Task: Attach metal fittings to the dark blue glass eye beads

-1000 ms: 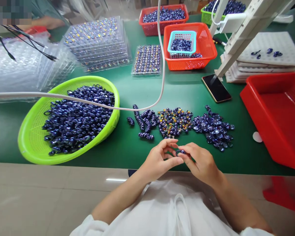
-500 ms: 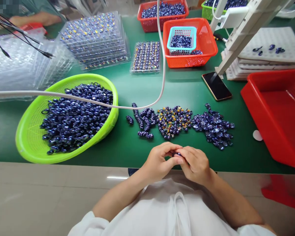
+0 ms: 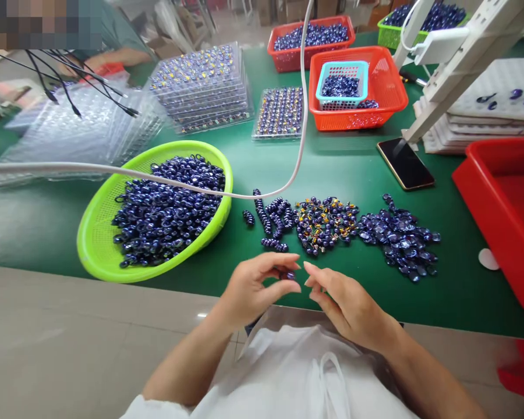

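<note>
My left hand (image 3: 259,285) is curled round a small shiny dark-blue piece (image 3: 290,276), which shows between the thumb and fingers. A narrow gap separates it from my right hand (image 3: 343,299), whose fingers are bent but apart, with nothing visible in them. Just beyond the hands lie short stacked rows of dark-blue rings (image 3: 280,216). To their right is a heap of blue and gold pieces (image 3: 325,224), then a pile of flat, glossy blue-violet pieces (image 3: 399,238).
A green oval basket (image 3: 89,247) full of dark-blue pieces stands at left. Stacked clear trays (image 3: 201,87), an orange basket (image 3: 386,87), a phone (image 3: 406,164) and a red bin (image 3: 484,198) surround the work area. A white cable (image 3: 262,195) hangs across. A person sits opposite.
My hands have come apart. The small dark-blue piece stays in my left hand, while my right hand has let go and its fingers have loosened. The view has shifted left.
</note>
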